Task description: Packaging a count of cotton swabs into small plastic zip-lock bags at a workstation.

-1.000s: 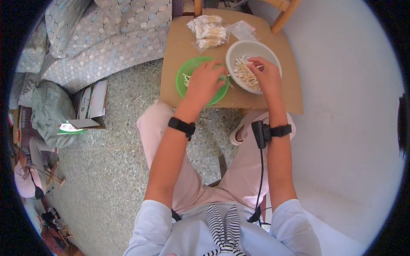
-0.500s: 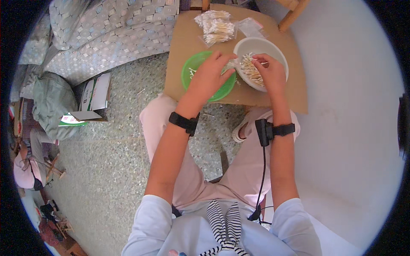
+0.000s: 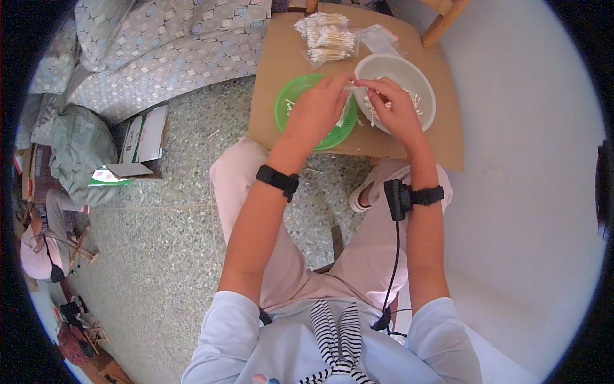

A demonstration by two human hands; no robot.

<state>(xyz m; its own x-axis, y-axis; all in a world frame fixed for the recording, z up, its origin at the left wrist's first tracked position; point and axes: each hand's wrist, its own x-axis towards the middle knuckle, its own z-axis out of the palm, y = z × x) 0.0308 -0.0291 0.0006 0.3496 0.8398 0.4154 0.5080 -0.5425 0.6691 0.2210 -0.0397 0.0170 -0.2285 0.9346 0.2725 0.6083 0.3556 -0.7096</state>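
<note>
Over the green bowl (image 3: 281, 120), my left hand (image 3: 318, 105) is closed, its fingertips pinching a small clear plastic bag (image 3: 349, 88). My right hand (image 3: 395, 109) is above the near side of the white bowl (image 3: 430, 83), its fingers curled and its index fingertip at the bag beside my left fingertips. What the right fingers hold, if anything, is too small to tell. Loose cotton swabs (image 3: 417, 104) lie in the white bowl, partly behind my right hand. A few swabs (image 3: 289, 105) also show in the green bowl.
Bundles of cotton swabs in clear bags (image 3: 327, 40) lie at the far end of the brown board (image 3: 265, 83), beside flat clear bags (image 3: 380, 40). A white wall (image 3: 518, 160) rises on the right. Patterned cloth (image 3: 173, 57) and an open carton (image 3: 144, 141) are on the left.
My right hand has lifted from among the swabs and moved left toward the bag. My left fingertips have shifted slightly away from me; both hands' fingertips now meet.
</note>
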